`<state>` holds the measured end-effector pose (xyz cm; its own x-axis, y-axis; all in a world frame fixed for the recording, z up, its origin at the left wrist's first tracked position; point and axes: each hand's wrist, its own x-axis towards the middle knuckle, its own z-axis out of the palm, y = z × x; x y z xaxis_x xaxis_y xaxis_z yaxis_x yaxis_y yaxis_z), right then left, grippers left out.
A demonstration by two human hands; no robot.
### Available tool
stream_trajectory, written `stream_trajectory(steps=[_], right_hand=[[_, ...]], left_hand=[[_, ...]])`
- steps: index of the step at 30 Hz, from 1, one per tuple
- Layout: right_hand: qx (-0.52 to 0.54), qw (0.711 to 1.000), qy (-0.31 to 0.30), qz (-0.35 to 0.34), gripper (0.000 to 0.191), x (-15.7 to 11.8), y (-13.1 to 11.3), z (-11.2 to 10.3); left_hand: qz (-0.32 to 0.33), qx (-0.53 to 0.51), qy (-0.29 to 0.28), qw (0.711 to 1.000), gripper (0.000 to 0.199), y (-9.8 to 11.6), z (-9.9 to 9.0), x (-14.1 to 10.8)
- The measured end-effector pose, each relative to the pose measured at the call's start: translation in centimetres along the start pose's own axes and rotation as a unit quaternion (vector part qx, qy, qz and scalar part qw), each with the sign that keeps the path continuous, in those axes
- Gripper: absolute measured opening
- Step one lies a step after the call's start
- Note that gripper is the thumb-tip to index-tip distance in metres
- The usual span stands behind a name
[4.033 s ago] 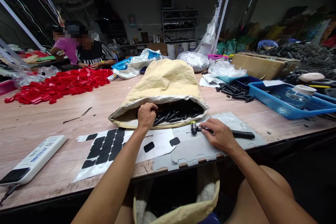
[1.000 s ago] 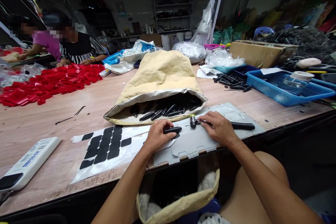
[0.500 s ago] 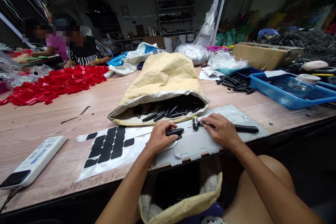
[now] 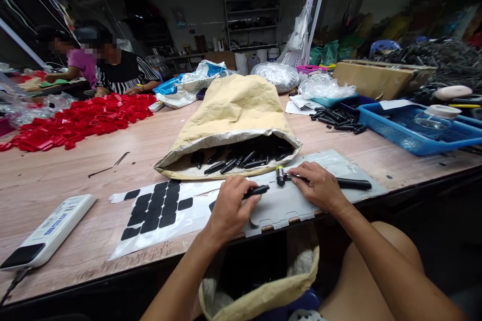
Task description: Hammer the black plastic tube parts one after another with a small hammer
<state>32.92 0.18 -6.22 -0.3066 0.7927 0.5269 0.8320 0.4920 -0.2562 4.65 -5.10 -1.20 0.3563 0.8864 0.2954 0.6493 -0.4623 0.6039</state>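
My left hand [image 4: 234, 204] is closed on a short black pen-like tube [image 4: 258, 190], whose tip points to the right. It is over the left part of a grey board [image 4: 278, 213]. My right hand [image 4: 318, 186] grips a small hammer [image 4: 354, 184] with a metal and yellow head; the head lies toward my left hand and the black handle sticks out to the right. Behind both hands an open tan sack [image 4: 237, 105] lies on the table, with several black tubes [image 4: 248, 158] in its mouth.
A sheet of black square stickers [image 4: 156, 205] and a white power strip [image 4: 50, 230] lie left. Red pieces [image 4: 86, 118] are heaped before two people. A blue tray [image 4: 422, 135] stands right. Below the table edge is another open sack [image 4: 259, 301].
My left hand has shifted slightly right and turned, carrying the black tube with it. My right hand and the hammer look unchanged.
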Motion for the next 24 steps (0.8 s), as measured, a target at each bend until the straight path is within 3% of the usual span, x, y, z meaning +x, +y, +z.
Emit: stream_trajectory(steps=[3, 5, 7, 9, 11, 13, 15, 17, 20, 22, 24], right_hand=[[0.000, 1.000, 0.001, -0.003, 0.022, 0.0, 0.0, 0.0], [0.002, 1.000, 0.002, -0.003, 0.022, 0.0, 0.0, 0.0], [0.002, 1.000, 0.002, -0.002, 0.023, 0.0, 0.0, 0.0], [-0.002, 1.000, 0.001, -0.002, 0.023, 0.0, 0.1, 0.1], [-0.006, 1.000, 0.002, -0.004, 0.023, -0.1, 0.1, 0.1], [-0.010, 1.000, 0.006, -0.004, 0.022, -0.1, 0.1, 0.1], [-0.009, 1.000, 0.009, -0.004, 0.022, 0.0, 0.1, 0.1], [-0.004, 1.000, 0.009, -0.003, 0.022, 0.0, 0.1, 0.1], [0.002, 1.000, 0.005, 0.001, 0.022, 0.0, 0.1, 0.1], [0.003, 1.000, 0.002, 0.002, 0.022, 0.0, 0.1, 0.0], [0.001, 1.000, -0.001, 0.001, 0.022, 0.1, 0.0, 0.0]], left_hand=[[0.047, -0.027, -0.106, 0.993, 0.019, 2.2, 0.5, -4.4], [0.031, 0.022, -0.163, 0.986, 0.023, 2.6, 1.7, -7.6], [0.011, 0.077, -0.190, 0.979, 0.030, 2.5, 2.8, -9.8], [0.013, 0.075, -0.197, 0.977, 0.032, 2.3, 3.1, -10.5], [0.023, 0.032, -0.158, 0.987, 0.024, 2.2, 2.0, -9.3], [0.010, 0.013, -0.055, 0.998, 0.019, 1.5, 0.0, -6.4], [-0.046, 0.056, 0.072, 0.995, 0.020, -0.2, -2.2, -2.6], [-0.122, 0.130, 0.123, 0.976, 0.023, -2.8, -3.9, 1.1], [-0.209, 0.218, 0.089, 0.949, 0.020, -6.7, -5.0, 4.8], [-0.242, 0.248, 0.048, 0.937, 0.016, -8.1, -5.1, 5.5], [-0.249, 0.260, 0.049, 0.932, 0.014, -8.3, -5.1, 5.1]])
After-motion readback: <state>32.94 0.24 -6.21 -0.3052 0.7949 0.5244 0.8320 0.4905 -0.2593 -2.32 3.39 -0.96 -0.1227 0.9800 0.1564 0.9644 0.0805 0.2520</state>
